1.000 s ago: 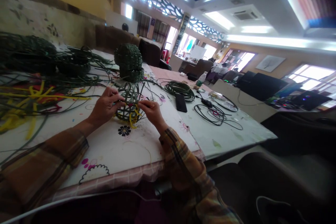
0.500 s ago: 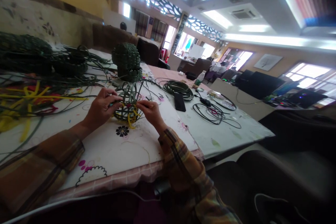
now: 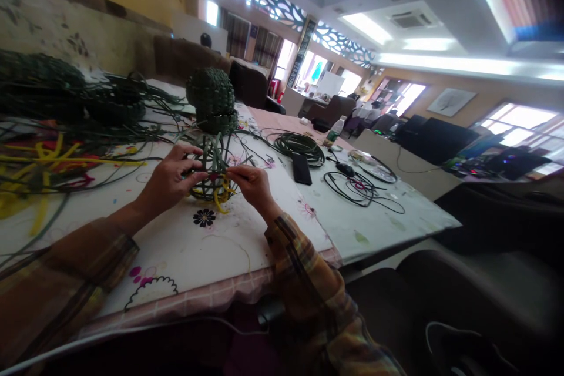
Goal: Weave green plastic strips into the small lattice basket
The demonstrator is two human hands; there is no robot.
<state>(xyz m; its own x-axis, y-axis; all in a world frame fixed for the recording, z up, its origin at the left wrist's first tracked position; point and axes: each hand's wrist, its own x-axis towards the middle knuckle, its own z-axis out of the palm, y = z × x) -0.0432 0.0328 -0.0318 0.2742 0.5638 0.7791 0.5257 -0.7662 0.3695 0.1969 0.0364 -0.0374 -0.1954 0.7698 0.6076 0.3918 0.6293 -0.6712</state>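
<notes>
A small openwork basket [image 3: 203, 192] of dark green strips stands on the white tablecloth, with yellow strips [image 3: 220, 197] woven through its lower part. My left hand [image 3: 178, 170] grips its left side, thumb at the near face and fingers bent around the edge. On the opposite side, my right hand [image 3: 251, 181] pinches at a strip by the basket's upper right; the fingertips hide the exact spot. Loose green strip ends [image 3: 215, 150] rise from the top and cross each other. Just behind stands a tightly woven dark green piece [image 3: 211, 97] with a rounded top.
Yellow strips [image 3: 39, 161] and dark green woven pieces [image 3: 39, 85] crowd the left. Toward the right lie a coil of green strip [image 3: 299, 147], a black phone [image 3: 302, 168], a bottle [image 3: 335, 130] and black looped cords [image 3: 352, 191]. The table's front edge [image 3: 198, 301] is near me.
My left hand's fingers have lifted and spread slightly at the basket's side. My right hand keeps its pinch at nearly the same place. The view has shifted a little.
</notes>
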